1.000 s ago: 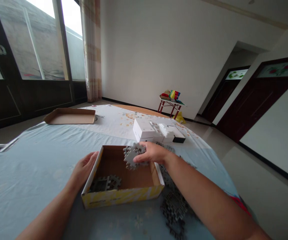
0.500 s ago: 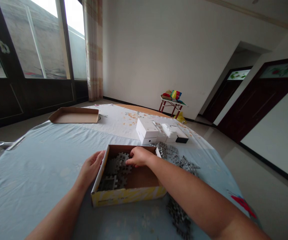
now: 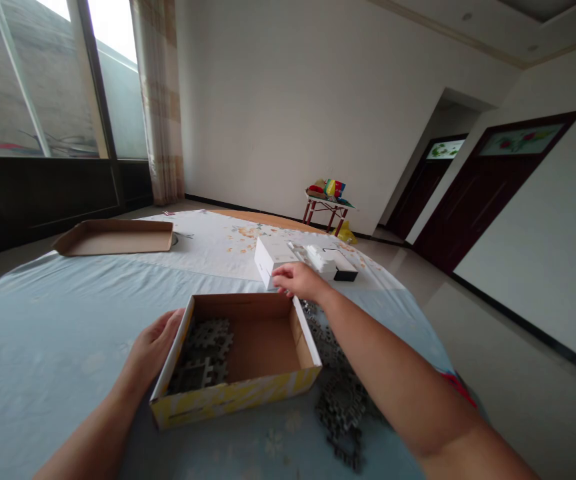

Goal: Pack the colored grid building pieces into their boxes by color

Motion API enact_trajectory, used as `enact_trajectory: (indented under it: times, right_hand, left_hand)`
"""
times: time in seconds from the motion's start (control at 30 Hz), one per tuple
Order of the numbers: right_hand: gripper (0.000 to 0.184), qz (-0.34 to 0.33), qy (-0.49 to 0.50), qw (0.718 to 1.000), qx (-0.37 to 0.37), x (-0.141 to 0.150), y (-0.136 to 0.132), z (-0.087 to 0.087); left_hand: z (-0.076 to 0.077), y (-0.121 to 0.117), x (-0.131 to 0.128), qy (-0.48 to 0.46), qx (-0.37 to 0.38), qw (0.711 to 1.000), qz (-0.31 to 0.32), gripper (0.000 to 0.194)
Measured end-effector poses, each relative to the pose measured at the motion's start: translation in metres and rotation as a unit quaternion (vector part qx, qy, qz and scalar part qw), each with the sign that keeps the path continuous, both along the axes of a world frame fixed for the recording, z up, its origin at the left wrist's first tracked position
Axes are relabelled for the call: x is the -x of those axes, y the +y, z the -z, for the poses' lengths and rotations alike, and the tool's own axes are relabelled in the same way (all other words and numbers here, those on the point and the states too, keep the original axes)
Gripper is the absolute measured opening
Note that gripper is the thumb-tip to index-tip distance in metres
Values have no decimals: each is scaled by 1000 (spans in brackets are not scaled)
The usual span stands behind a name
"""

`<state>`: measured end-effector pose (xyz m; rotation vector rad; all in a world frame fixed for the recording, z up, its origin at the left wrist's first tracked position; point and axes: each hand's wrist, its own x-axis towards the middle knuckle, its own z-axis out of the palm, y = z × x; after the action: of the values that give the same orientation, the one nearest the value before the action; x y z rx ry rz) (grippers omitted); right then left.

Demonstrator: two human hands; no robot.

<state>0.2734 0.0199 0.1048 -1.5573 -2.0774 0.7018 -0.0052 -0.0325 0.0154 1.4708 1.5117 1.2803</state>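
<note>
Cardboard box (image 3: 233, 400), open-topped, with a yellow-and-white patterned outer wall, lying directly before me on a light-blue cloth (image 3: 43, 347). Interlocking grey puzzle pieces (image 3: 201, 357) lie stacked against its left end; the rest of its brown floor is bare. My left hand (image 3: 155, 347) rests against the box's left wall, fingers (image 3: 173, 320) open and slightly curved, not closed on anything. My right hand (image 3: 301, 280) reaches past the box's far rim, fingers extended and empty, their tips at or just beside the corner of a white carton (image 3: 273, 260); contact cannot be told from this view. A second heap of the grey pieces (image 3: 341, 407) lies on the cloth just right of the box, below my right forearm. Farther on, the blue cloth meets a white cloth (image 3: 213, 250) printed with orange flowers. On it stand the white carton, loose white packaging (image 3: 321, 259) and a black box (image 3: 345, 273). A shallow cardboard tray (image 3: 113, 237) lies toward the left. Beyond, on the tiled floor, a small red-legged stand (image 3: 323, 210) holds colourful items, with a yellow bag (image 3: 345, 233) beside it. Background: striped curtain (image 3: 158, 100), tall window (image 3: 53, 73), white wall (image 3: 278, 100) and dark wooden doors (image 3: 478, 187).
</note>
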Motion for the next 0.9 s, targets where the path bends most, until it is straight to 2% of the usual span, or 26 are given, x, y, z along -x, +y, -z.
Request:
enact_trajectory:
  times: [0.03, 0.1, 0.17, 0.23, 0.33, 0.43, 0.53, 0.6, 0.77, 0.9]
  right_hand:
    - [29, 52, -22, 998, -31, -16, 5, -1]
    - [31, 108, -54, 991, -49, -48, 13, 1]
    - [31, 130, -87, 987, -42, -73, 18, 10]
    - [38, 118, -115, 986, -21, -88, 19, 23]
    - [61, 64, -147, 987, 7, -91, 18, 42]
    - [89, 27, -175, 984, 29, -80, 18, 58]
    - [100, 26, -212, 976, 50, -68, 21, 69]
    - [97, 30, -229, 972, 49, -64, 22, 74]
    - [55, 58, -251, 966, 12, -69, 18, 74]
    - [41, 99, -271, 957, -8, -81, 12, 69]
  left_hand:
    - [2, 1, 1, -7, 7, 1000, 6, 54]
    - [5, 4, 2, -25, 21, 999, 18, 55]
    - [8, 6, 4, -37, 29, 999, 22, 56]
    - [10, 7, 6, -55, 43, 997, 27, 56]
    - [12, 7, 7, -97, 70, 992, 39, 57]
    - [12, 7, 7, -123, 72, 989, 30, 57]
    - [12, 9, 7, -136, 70, 988, 9, 59]
    - [13, 10, 8, -141, 82, 987, 3, 62]
    - [16, 11, 9, -156, 104, 982, 9, 66]
    - [15, 11, 10, -140, 103, 985, 7, 67]
